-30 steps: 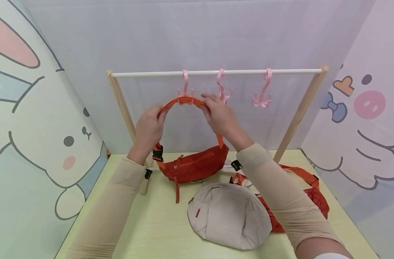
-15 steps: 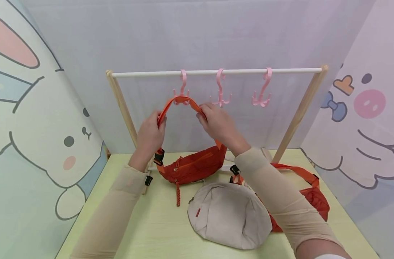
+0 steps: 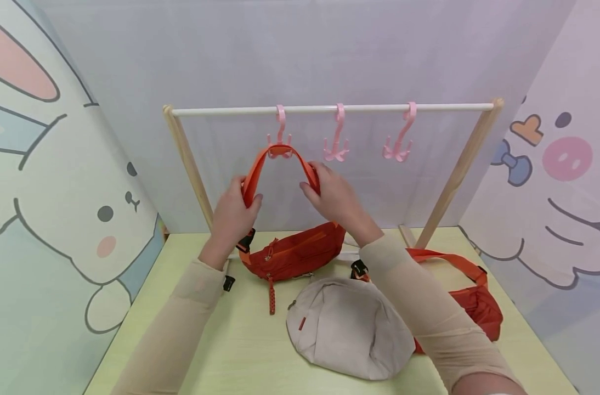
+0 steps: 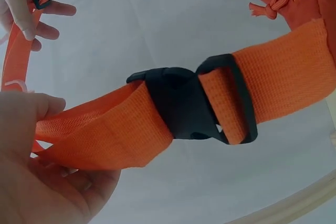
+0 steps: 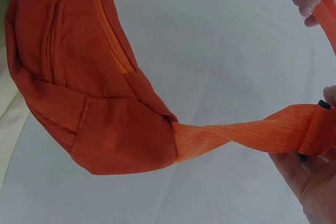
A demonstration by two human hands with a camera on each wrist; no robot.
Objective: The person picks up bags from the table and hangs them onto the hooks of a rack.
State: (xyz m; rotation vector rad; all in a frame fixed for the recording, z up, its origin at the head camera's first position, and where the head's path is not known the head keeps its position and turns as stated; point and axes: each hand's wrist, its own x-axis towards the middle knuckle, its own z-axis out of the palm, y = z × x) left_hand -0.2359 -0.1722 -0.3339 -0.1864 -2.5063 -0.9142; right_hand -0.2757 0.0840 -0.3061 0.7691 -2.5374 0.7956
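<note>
A red waist bag (image 3: 300,249) hangs by its orange strap (image 3: 281,149), whose top lies across the prongs of the leftmost pink hook (image 3: 281,123). My left hand (image 3: 232,214) grips the strap's left side, thumb and fingers around the webbing. A black buckle (image 4: 181,103) sits just below this hand, large in the left wrist view. My right hand (image 3: 338,198) holds the strap's right side; in the right wrist view a dark strap adjuster (image 5: 324,105) shows by its fingers. Between that hand and the bag the webbing is twisted.
Two more pink hooks, a middle one (image 3: 337,134) and a right one (image 3: 401,134), hang from the white rail (image 3: 221,111) of a wooden-legged rack. A beige bag (image 3: 349,329) and another red bag (image 3: 482,310) lie on the table (image 3: 241,351).
Both hands have slid down the strap, away from its top. The strap now forms a narrower peak at the left hook. The middle hook, earlier behind my right hand, hangs uncovered.
</note>
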